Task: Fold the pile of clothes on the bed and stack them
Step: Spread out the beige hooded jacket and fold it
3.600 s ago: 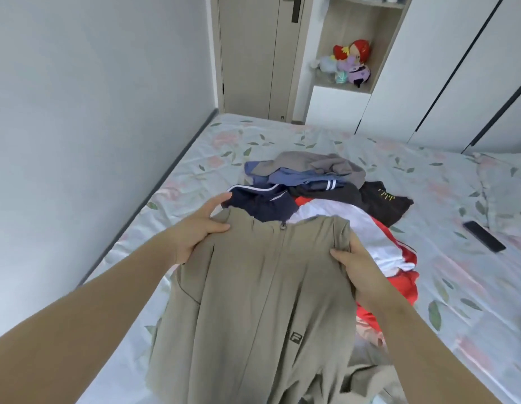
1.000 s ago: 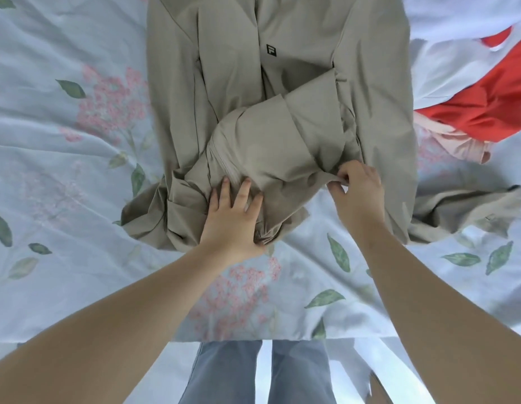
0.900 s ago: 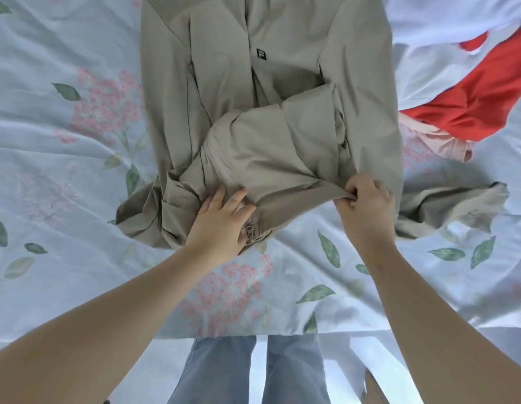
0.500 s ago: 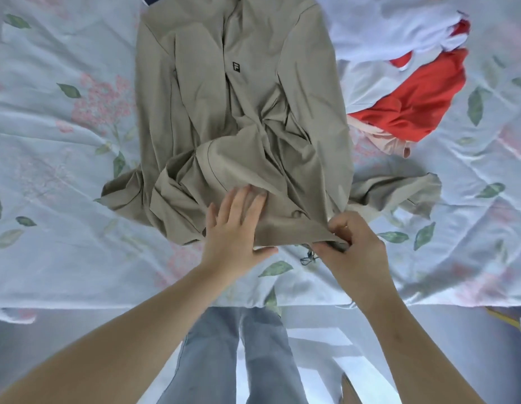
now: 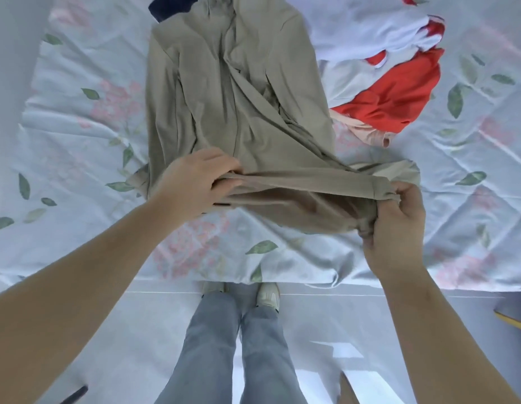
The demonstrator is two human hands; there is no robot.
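pinching jacket hem (image 5: 297,178) between fingers (image 5: 224,186)

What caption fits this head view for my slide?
On the bed, left hand and right hand hold the jacket hem; red-and-white clothes lie beside.

a tan jacket (image 5: 239,91) lies spread on a flowered bed sheet (image 5: 78,135). the left hand (image 5: 195,182) grips its near hem at one end, and the right hand (image 5: 396,217) pinches the bunched hem at the other, so the edge is lifted and stretched between them. a red and white garment (image 5: 390,91) lies just right of the jacket, a dark garment (image 5: 169,7) at its far end. below the bed edge are grey jeans (image 5: 236,345) and pale shoes (image 5: 268,293).
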